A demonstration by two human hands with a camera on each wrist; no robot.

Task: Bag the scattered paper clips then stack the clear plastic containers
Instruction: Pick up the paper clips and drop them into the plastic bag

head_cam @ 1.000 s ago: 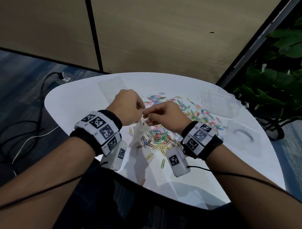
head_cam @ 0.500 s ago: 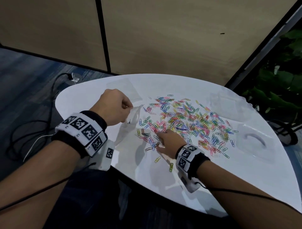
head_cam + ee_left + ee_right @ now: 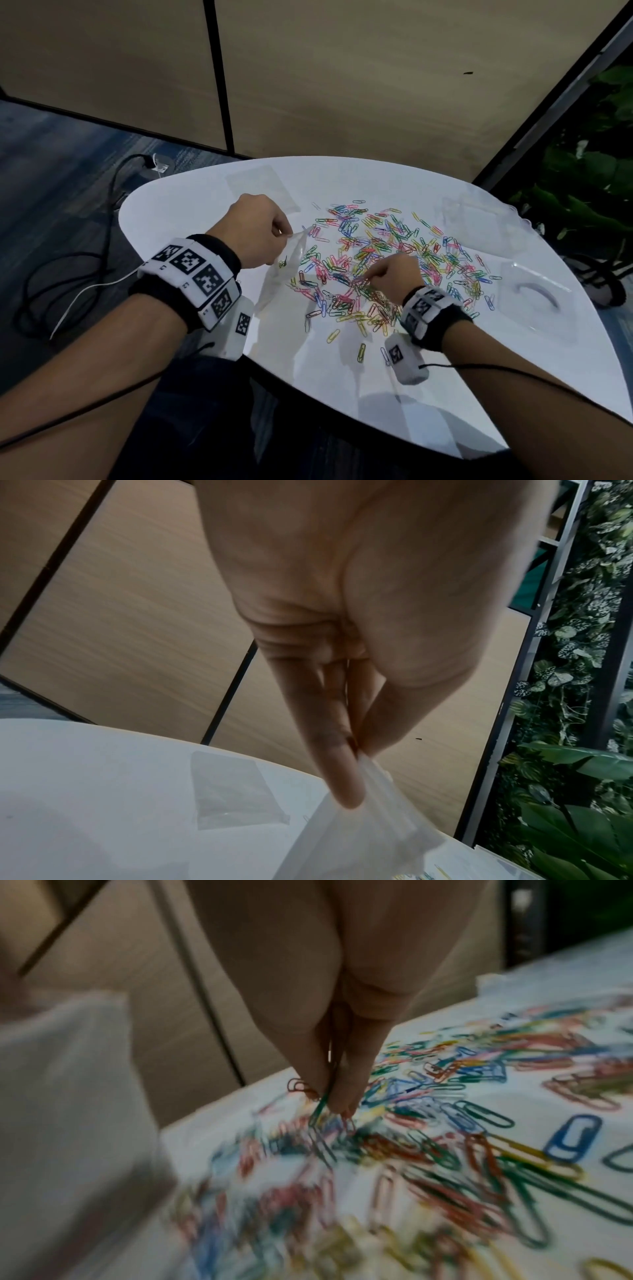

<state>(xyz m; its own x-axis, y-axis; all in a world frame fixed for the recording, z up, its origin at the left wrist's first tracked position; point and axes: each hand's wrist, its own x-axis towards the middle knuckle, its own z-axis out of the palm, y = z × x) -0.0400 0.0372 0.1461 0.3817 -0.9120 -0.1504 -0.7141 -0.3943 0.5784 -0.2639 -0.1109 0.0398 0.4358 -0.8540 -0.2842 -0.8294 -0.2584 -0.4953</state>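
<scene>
Here — one bag [image 3: 286, 263], countless paper clips [image 3: 394, 260].

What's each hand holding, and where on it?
Left hand pinches the clear bag by its top edge. Right hand pinches a green paper clip at one end.

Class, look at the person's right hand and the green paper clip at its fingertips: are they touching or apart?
Touching. The right wrist view shows the right hand pinching the green paper clip.

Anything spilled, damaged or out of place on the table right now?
Only the paper clips, strewn loose across the white table; that is the job itself. The left hand holds the bag; nothing looks damaged.
</scene>
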